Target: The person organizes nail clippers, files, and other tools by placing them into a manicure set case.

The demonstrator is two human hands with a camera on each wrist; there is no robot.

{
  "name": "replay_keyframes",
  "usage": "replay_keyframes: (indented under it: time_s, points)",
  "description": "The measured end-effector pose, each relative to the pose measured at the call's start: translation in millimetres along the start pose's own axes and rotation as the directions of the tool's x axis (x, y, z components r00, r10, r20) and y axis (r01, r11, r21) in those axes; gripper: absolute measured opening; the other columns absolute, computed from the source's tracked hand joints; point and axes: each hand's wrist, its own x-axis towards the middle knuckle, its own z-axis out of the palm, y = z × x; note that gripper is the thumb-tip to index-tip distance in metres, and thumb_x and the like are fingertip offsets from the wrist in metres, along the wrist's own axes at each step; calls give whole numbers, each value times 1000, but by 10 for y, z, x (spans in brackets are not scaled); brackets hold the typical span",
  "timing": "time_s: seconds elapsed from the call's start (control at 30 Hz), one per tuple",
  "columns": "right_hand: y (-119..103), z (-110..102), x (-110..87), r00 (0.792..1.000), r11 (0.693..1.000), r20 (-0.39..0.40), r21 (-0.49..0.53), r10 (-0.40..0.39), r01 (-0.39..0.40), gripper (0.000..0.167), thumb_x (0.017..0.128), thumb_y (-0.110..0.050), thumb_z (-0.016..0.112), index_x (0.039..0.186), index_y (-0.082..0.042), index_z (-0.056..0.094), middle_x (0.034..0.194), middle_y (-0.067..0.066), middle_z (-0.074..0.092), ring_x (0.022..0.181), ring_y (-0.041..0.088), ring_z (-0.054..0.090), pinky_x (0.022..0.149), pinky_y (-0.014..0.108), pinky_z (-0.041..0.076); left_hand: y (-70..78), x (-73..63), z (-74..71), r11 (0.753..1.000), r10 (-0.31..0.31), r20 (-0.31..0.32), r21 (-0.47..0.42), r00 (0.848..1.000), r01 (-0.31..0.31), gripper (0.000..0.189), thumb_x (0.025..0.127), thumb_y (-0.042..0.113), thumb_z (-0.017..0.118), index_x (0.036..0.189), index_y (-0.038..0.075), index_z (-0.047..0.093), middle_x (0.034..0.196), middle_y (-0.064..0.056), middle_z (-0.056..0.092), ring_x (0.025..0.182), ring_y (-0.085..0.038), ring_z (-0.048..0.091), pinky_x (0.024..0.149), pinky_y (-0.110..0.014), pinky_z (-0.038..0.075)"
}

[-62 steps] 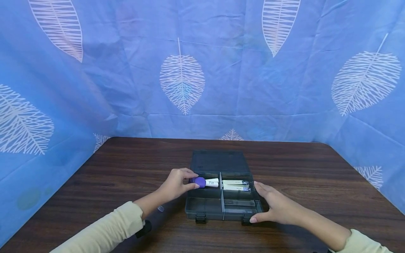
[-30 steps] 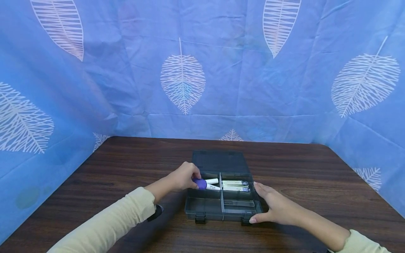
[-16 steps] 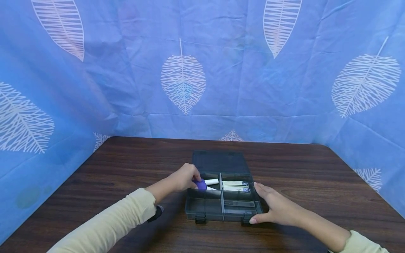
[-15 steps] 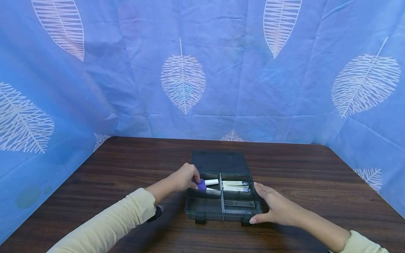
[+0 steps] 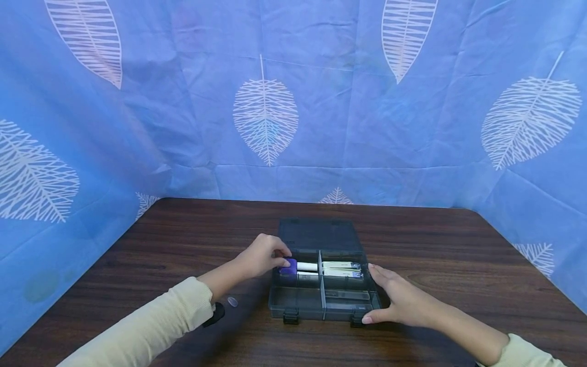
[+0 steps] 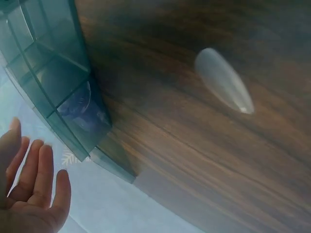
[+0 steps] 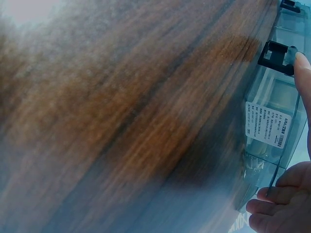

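A dark translucent storage box (image 5: 298,311) lies with its lid folded back. In its back left compartment sit purple bottles (image 5: 288,266) with long white caps (image 5: 307,266), side by side. My left hand (image 5: 262,256) hovers at that compartment's left edge, fingertips right at the purple part. The left wrist view shows the left hand (image 6: 36,187) with loosely bent, parted fingers holding nothing. My right hand (image 5: 403,298) holds the box's right front corner, thumb by the front latch (image 7: 277,57), fingers along the side wall. Pale clipper-like pieces (image 5: 341,269) lie in the back right compartment.
The front right compartment holds a flat clear piece (image 5: 347,294). On the brown wooden table (image 5: 192,229), a small clear teardrop-shaped piece (image 5: 232,302) lies left of the box. A blue leaf-print cloth (image 5: 321,102) hangs behind and at both sides.
My left hand lowered the purple bottles into the back left compartment, let them go and drew back slightly left. The white caps now lie parallel. My right hand stayed on the box corner.
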Motion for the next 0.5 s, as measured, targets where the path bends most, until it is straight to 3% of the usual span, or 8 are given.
replay_keyframes:
  time_s: [0.07, 0.23, 0.5]
  points:
    - [-2, -2, 2, 1000, 1000, -1, -1, -5, 5, 111, 69, -63, 68, 139, 13, 29, 143, 33, 31, 128, 51, 33, 96, 63, 35, -14, -42, -8, 1000, 28, -27, 11, 999, -27, 18, 81, 10, 70, 94, -3, 71, 90, -12, 70, 81, -20, 65, 69, -24, 54]
    - [-3, -2, 1, 1000, 1000, -5, -3, -6, 6, 110, 69, -62, 68, 139, 13, 29, 143, 33, 31, 128, 51, 33, 96, 62, 36, -30, -161, -37, 1000, 31, -88, 7, 996, -30, 19, 81, 12, 70, 95, -1, 71, 91, -10, 69, 84, -20, 63, 72, -30, 53]
    - [2, 5, -6, 1000, 1000, -8, -7, -7, 7, 110, 69, -63, 68, 139, 13, 30, 143, 33, 31, 128, 51, 33, 96, 62, 36, -77, -393, -85, 1000, -18, -156, 0, 988, 18, 20, 82, 14, 69, 98, 2, 71, 98, -7, 68, 91, -20, 65, 74, -29, 54]
